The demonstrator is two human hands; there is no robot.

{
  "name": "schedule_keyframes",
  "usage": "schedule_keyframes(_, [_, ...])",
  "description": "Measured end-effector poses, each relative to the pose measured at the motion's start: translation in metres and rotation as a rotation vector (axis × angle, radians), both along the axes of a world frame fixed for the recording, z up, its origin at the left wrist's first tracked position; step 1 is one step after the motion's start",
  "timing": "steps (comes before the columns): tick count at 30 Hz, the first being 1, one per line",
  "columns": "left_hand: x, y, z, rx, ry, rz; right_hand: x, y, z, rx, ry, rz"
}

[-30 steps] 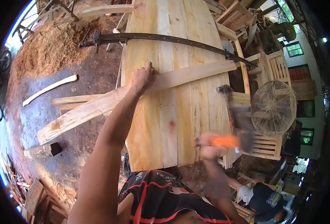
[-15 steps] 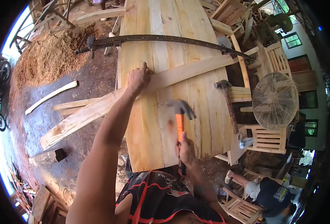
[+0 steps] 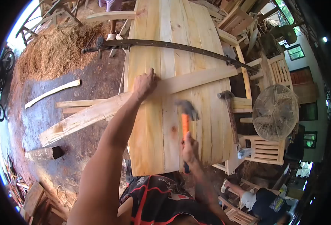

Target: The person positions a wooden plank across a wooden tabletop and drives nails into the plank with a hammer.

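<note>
My left hand [image 3: 146, 84] is closed over a long, pale wooden board [image 3: 199, 80], with its fingers curled at the far edge. That board lies slantwise across a tabletop of joined planks [image 3: 173, 150], and its left end juts out past the side. In my right hand [image 3: 190, 150] is a claw hammer [image 3: 185, 119] with an orange and black handle. Its head is blurred and hangs over the planks, apart from the board. A long metal bar clamp [image 3: 173, 45] spans the tabletop beyond my left hand. A second hammer [image 3: 231, 116] with a wooden handle rests at the right edge.
To the right are a round fan [image 3: 275, 112] and a slatted wooden chair [image 3: 268, 149]. A co-worker in a dark shirt [image 3: 268, 202] bends at the lower right. Another person's legs [image 3: 112, 18] stand beyond a wood-shavings pile [image 3: 56, 52]. A wooden block [image 3: 43, 153] lies on the floor.
The view has shifted slightly, and more of the far person's legs shows. My right hand still swings the hammer, its head blurred. My left hand stays on the board.
</note>
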State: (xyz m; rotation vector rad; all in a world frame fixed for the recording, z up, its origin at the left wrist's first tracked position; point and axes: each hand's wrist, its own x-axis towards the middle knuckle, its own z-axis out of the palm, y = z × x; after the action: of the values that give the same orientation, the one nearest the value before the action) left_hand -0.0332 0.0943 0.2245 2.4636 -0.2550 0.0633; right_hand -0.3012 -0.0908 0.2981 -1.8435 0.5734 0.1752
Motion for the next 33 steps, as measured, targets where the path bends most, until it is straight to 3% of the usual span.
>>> schedule_keyframes(3, [-0.005,-0.004,0.005,0.018,0.050,0.010,-0.008,-0.002,0.071,0.246,-0.304,-0.115])
schedule_keyframes(5, [-0.006,-0.005,0.006,0.045,0.088,0.014,-0.012,-0.007,0.116,0.212,-0.576,0.057])
schedule_keyframes(7, [-0.008,-0.006,0.006,0.051,0.105,0.014,-0.008,0.001,0.103,0.245,-1.036,0.136])
schedule_keyframes(8, [-0.007,-0.005,0.008,0.051,0.109,0.022,-0.015,0.009,0.065,0.346,-1.119,0.062])
schedule_keyframes(9, [-0.005,-0.004,0.010,0.050,0.100,0.030,-0.021,0.007,0.032,0.191,-0.792,0.004])
schedule_keyframes(11, [-0.007,-0.005,0.005,0.045,0.086,0.024,-0.032,0.003,-0.035,-0.181,-0.066,0.130])
schedule_keyframes(12, [-0.014,-0.007,0.002,0.052,0.084,0.012,-0.024,0.009,-0.035,-0.073,0.138,0.127])
schedule_keyframes(14, [-0.006,-0.003,0.003,0.076,0.064,0.018,-0.014,0.012,-0.021,0.034,0.046,0.068])
schedule_keyframes(17, [-0.004,-0.007,-0.001,0.028,0.040,0.012,-0.021,0.012,0.061,0.112,-0.213,0.022])
schedule_keyframes(18, [-0.004,-0.008,0.000,0.028,0.050,0.010,-0.027,0.008,0.084,0.343,-0.283,-0.064])
schedule_keyframes(19, [-0.004,-0.007,0.000,0.040,0.046,0.018,-0.026,0.004,0.109,0.198,-0.504,-0.020])
schedule_keyframes(20, [-0.006,-0.006,0.000,0.052,0.044,0.027,-0.020,0.006,0.130,0.296,-0.705,-0.005])
schedule_keyframes(21, [-0.007,-0.007,-0.004,0.053,0.052,0.030,-0.014,0.005,0.140,0.313,-0.947,0.088])
schedule_keyframes(23, [-0.004,-0.007,-0.005,0.034,0.046,0.032,-0.017,0.006,0.090,0.398,-1.209,0.036])
schedule_keyframes(26, [-0.007,-0.005,0.002,0.027,0.064,0.020,-0.047,-0.005,-0.055,-0.076,-0.428,0.112])
schedule_keyframes(28, [-0.015,-0.006,-0.006,0.048,0.052,-0.012,-0.029,0.012,-0.049,-0.369,-0.205,0.162])
schedule_keyframes(30, [-0.003,-0.002,-0.005,0.060,0.032,0.000,-0.009,0.017,0.019,0.244,0.035,-0.146])
schedule_keyframes(31, [-0.007,-0.005,-0.007,0.071,0.059,-0.004,-0.008,0.016,0.044,0.222,-0.120,-0.190])
schedule_keyframes(32, [-0.001,-0.006,-0.005,0.079,0.068,0.006,-0.012,0.003,0.057,0.376,-0.255,-0.229])
schedule_keyframes(33, [-0.001,-0.007,-0.003,0.080,0.076,0.006,-0.012,-0.009,0.084,0.365,-0.440,-0.145])
